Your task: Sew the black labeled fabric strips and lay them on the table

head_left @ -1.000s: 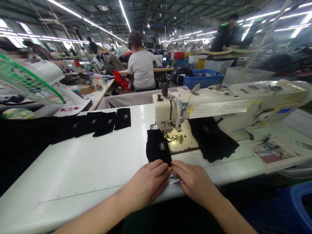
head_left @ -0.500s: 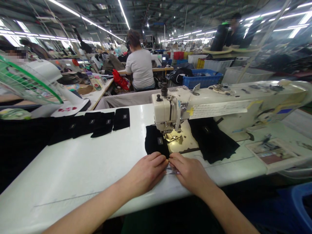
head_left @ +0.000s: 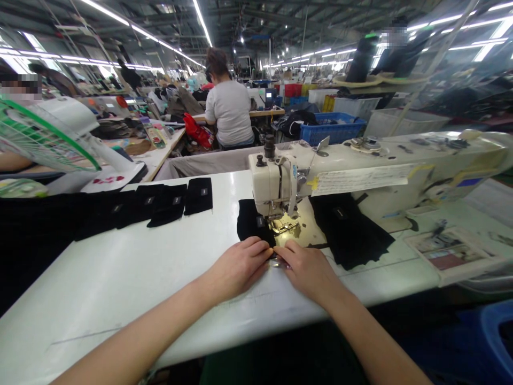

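Observation:
A black fabric piece [head_left: 249, 223] with a small label lies under the presser foot [head_left: 284, 227] of a sewing machine [head_left: 274, 179]. My left hand [head_left: 244, 264] pinches the near edge of this fabric, fingers closed. Fingertips nearly touching the left ones, my right hand [head_left: 306, 270] is closed at the same corner. A small shiny metal tool [head_left: 278, 263] sticks out from under the right fingers; its kind is mostly hidden. Right of the needle, more black labelled fabric [head_left: 347, 230] lies on the machine bed.
Several black labelled pieces [head_left: 199, 195] lie in an overlapping row at the left, beside a larger dark cloth [head_left: 36, 230]. A fan [head_left: 60, 133] stands at the far left. At the right is a tray [head_left: 452, 246] of small parts. A person [head_left: 229, 107] sits ahead near a blue basket [head_left: 332, 128].
Both hands have moved slightly forward, toward the machine. The fabric has slid farther under the presser foot, and its label is now closer to the foot.

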Motion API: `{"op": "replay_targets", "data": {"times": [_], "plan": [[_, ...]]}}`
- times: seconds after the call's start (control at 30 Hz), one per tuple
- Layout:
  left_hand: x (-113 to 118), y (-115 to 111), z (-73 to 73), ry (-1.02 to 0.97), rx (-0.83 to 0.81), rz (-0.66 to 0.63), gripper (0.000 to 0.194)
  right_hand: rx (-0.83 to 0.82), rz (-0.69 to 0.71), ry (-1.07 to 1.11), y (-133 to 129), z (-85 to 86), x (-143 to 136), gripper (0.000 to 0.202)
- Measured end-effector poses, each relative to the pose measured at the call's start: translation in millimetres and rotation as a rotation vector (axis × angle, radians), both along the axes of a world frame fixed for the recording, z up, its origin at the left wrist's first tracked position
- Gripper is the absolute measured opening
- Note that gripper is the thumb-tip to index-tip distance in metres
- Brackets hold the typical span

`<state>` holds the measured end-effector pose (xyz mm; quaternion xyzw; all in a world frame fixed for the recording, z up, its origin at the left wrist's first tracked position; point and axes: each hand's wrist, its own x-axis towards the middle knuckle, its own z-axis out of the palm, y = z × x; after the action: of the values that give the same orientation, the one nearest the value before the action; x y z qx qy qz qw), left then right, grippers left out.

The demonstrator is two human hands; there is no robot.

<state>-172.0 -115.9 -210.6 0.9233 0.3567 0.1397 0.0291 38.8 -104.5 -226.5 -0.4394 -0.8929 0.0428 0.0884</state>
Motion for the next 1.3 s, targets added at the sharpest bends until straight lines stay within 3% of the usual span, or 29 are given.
{"op": "replay_targets", "data": {"times": [0.2,0.83,1.03,1.2,1.3], "plan": [[-3.1,12.4,0.4,0.006,0.012,-0.005,0.027,0.005,-0.019,0.002,2.9,-0.4,-2.2,0.023],[-11.7,45.8,-1.1,0.006,0.057,0.028,0.027,0.048,-0.026,0.092,-21.8,-11.7,18.1,0.022],[-15.5,55.2,2.3,0.017,0.034,-0.014,0.028,0.09,-0.033,0.105,-24.2,-13.5,24.5,0.022],[-17.1,55.6,2.4,-0.001,0.033,-0.005,0.029,0.214,-0.013,0.23,-25.9,-9.3,38.8,0.025],[-17.8,54.2,-0.4,-0.023,0.028,0.0,0.03,0.364,-0.119,0.279,-24.3,0.6,50.7,0.026]]}}
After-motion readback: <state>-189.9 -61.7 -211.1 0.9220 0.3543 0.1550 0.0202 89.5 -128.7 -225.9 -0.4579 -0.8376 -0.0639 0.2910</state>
